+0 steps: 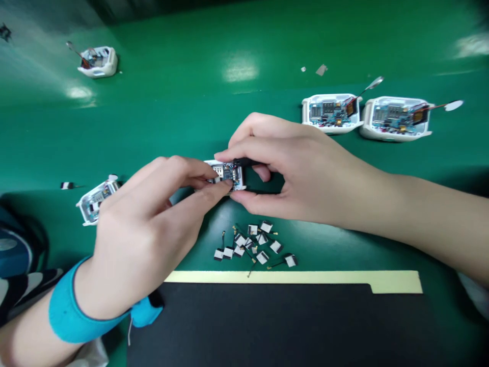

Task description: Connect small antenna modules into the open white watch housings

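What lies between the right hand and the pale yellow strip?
In the head view, small black-and-white parts lie loosely clustered between the right hand and the pale yellow strip.

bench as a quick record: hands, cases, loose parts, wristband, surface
left hand: fingertips at an open case; whether anything is pinched is unclear
right hand: holds that case
other cases: two upper right, one upper left, one beside the left hand
loose parts: cluster below the held case, one far left
wristband: blue, left wrist
surface: green table, black mat

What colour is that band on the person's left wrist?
The wristband is bright turquoise blue, best seen in the head camera's view.
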